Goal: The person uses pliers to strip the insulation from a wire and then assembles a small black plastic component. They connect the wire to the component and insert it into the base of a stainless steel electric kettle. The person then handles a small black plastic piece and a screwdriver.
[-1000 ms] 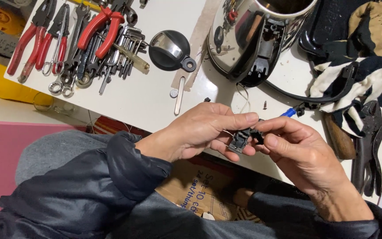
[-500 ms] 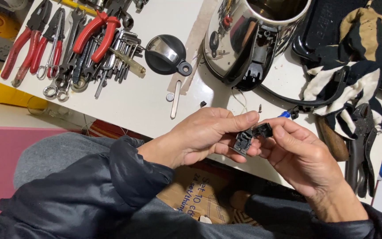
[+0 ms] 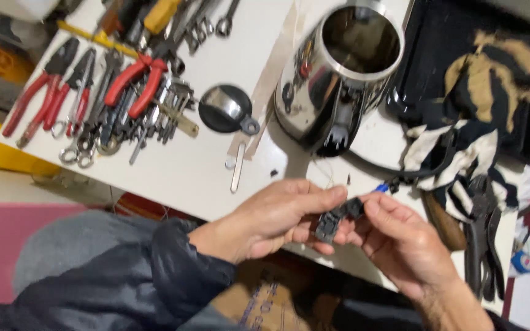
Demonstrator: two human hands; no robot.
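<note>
A small black plastic part [image 3: 337, 219] is held between both hands at the near edge of a white table [image 3: 173, 168]. My left hand [image 3: 271, 219] grips it from the left with thumb and fingers. My right hand [image 3: 403, 242] pinches its right end. Just beyond my hands stands an open stainless steel kettle body [image 3: 332, 73], with a black cable [image 3: 387, 170] and thin wires running from it toward the part.
Red-handled pliers [image 3: 133, 83], wrenches and other tools lie in a pile at the back left. A round black lid [image 3: 223, 109] rests beside the kettle. A striped cloth [image 3: 492, 104] and dark pliers [image 3: 483, 245] lie to the right. A cardboard box [image 3: 259, 300] sits below.
The view has shifted, so the kettle and tools appear lower and nearer. Both hands still hold the small black part, turned slightly between the fingers.
</note>
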